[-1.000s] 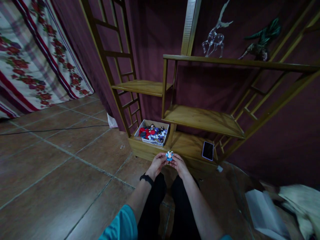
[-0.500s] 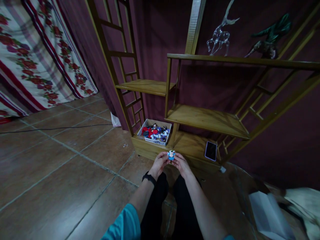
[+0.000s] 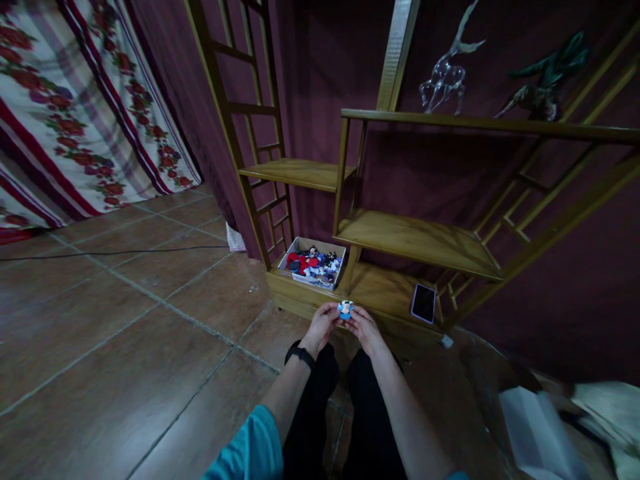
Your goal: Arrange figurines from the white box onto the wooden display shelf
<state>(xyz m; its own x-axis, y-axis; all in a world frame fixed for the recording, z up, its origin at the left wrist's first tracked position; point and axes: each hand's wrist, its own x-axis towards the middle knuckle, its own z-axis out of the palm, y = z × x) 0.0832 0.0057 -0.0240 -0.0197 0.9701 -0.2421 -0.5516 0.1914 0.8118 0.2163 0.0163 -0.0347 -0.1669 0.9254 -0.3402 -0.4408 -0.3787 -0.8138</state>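
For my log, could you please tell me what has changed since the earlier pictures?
The camera view turned slightly left, shifting the scene rightward. Nothing was grasped or released: the left hand and right hand still hold the small figurine; the box and phone stayed put.

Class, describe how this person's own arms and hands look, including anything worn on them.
Both the left hand and the right hand are ungloved. A dark band circles the left wrist; the right wrist has none. The left arm's teal sleeve leaves the forearm uncovered; only a sliver of right sleeve, also teal, shows at the bottom edge.
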